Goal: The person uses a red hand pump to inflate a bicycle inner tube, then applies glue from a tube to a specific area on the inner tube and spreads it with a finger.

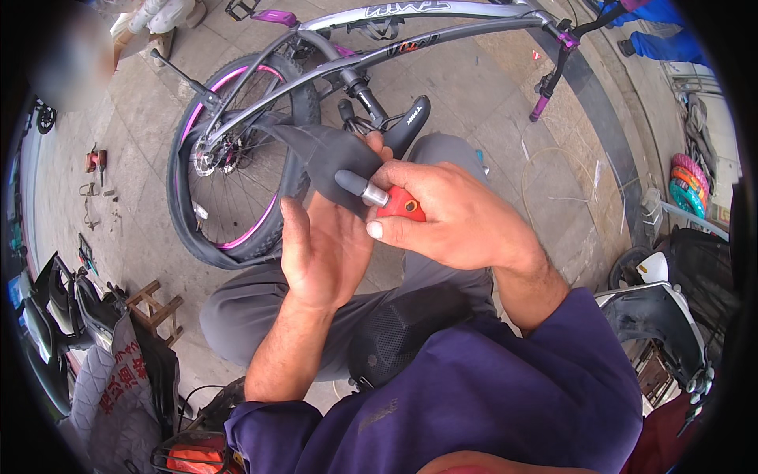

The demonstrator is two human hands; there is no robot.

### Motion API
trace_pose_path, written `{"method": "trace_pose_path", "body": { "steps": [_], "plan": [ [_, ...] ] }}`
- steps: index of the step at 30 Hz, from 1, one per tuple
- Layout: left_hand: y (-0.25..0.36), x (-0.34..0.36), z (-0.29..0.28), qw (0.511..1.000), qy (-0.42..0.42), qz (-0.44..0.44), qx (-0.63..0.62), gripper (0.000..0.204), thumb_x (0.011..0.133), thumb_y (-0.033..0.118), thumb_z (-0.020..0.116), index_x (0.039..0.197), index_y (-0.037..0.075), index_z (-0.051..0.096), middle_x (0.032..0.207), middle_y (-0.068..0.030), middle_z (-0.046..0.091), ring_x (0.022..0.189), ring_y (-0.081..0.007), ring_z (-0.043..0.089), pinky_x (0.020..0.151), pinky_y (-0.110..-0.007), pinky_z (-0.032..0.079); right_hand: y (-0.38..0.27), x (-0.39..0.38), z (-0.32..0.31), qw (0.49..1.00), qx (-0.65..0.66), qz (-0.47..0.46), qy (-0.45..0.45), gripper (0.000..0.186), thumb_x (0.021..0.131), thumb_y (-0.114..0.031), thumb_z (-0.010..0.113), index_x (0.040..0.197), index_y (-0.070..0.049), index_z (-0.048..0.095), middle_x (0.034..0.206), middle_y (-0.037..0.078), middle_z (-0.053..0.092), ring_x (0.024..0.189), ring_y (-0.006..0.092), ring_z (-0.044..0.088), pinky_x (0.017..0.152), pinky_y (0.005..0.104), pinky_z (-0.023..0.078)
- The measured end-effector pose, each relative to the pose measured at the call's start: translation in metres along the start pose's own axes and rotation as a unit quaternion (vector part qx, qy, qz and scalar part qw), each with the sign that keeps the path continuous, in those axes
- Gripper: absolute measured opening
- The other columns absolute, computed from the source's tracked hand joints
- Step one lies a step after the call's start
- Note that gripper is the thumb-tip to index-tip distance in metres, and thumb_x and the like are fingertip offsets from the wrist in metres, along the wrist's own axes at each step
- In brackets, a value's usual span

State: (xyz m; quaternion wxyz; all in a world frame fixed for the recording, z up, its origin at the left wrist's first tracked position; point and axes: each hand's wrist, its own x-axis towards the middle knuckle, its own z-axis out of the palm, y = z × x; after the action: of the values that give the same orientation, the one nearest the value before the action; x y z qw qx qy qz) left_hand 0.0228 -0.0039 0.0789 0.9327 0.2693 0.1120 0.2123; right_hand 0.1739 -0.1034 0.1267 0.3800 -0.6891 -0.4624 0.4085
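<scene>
A black bicycle inner tube (pixel 335 158) is pulled out from the rear wheel and spread flat over the fingers of my left hand (pixel 324 253). My left palm faces up with the thumb held apart; the tube hides most of its fingers, and fingertips show past its far edge. My right hand (pixel 466 213) is closed around a red hand tool (pixel 403 205) with a metal collar and a dark rounded tip (pixel 350 182). That tip is over the tube's near edge; whether it touches the rubber I cannot tell.
A grey bicycle frame (pixel 403 49) lies upside down ahead, its saddle (pixel 412 126) low and the pink-rimmed rear wheel (pixel 237 245) at left. Tools such as a red one (pixel 96 162) lie on the pavement. A wooden stool (pixel 154 310) stands left; colourful coiled rings (pixel 688 186) sit right.
</scene>
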Motion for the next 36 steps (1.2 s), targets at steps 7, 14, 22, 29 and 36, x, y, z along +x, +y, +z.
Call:
{"method": "trace_pose_path", "body": {
  "steps": [7,14,22,29,36],
  "plan": [
    [0.001,0.0,0.003,1.0,0.017,-0.003,0.005,0.108,0.095,0.081,0.035,0.161,-0.003,0.02,0.166,-0.0168,0.028,0.154,-0.0312,0.028,0.126,-0.047,0.021,0.006,-0.003,-0.003,0.999,-0.005,0.022,-0.036,0.034,0.087,-0.026,0.075,0.105,0.001,0.067,0.081,0.018,0.068,0.077,0.035,0.069,0.068,0.0414,0.05],
    [-0.002,-0.001,0.003,0.999,0.021,0.006,0.027,0.11,0.095,0.083,0.035,0.162,-0.002,0.018,0.168,-0.0178,0.025,0.155,-0.0324,0.026,0.127,-0.048,0.02,0.0,0.0,-0.007,0.998,-0.033,0.024,-0.038,0.034,0.087,-0.026,0.074,0.106,0.001,0.067,0.08,0.019,0.068,0.076,0.0368,0.068,0.067,0.0419,0.05],
    [0.0,-0.001,0.001,0.999,0.04,0.002,-0.02,0.101,0.098,0.075,0.041,0.162,0.001,0.021,0.168,-0.0186,0.026,0.156,-0.0356,0.024,0.128,-0.051,0.018,0.006,-0.009,-0.014,0.997,-0.032,0.052,-0.047,0.04,0.09,-0.033,0.068,0.107,0.004,0.068,0.086,0.019,0.072,0.079,0.0351,0.071,0.072,0.0433,0.053],
    [-0.003,0.003,0.0,0.988,0.099,-0.028,-0.116,0.091,0.1,0.067,0.048,0.161,0.002,0.026,0.167,-0.0215,0.027,0.156,-0.0408,0.023,0.128,-0.052,0.022,0.145,-0.082,-0.078,0.911,0.354,0.116,0.178,0.062,0.098,-0.033,0.063,0.147,0.004,0.05,0.107,0.012,0.068,0.085,0.0147,0.063,0.078,0.0293,0.052],
    [-0.019,-0.008,-0.006,0.988,0.124,-0.051,-0.073,0.099,0.099,0.06,0.058,0.161,-0.004,0.017,0.168,-0.0251,0.021,0.157,-0.0439,0.016,0.129,-0.055,0.017,0.401,-0.163,-0.073,0.817,0.307,0.316,0.373,0.045,0.097,-0.029,0.072,0.132,-0.002,0.064,0.107,0.007,0.072,0.087,0.0152,0.066,0.08,0.0319,0.054]
  ]
}}
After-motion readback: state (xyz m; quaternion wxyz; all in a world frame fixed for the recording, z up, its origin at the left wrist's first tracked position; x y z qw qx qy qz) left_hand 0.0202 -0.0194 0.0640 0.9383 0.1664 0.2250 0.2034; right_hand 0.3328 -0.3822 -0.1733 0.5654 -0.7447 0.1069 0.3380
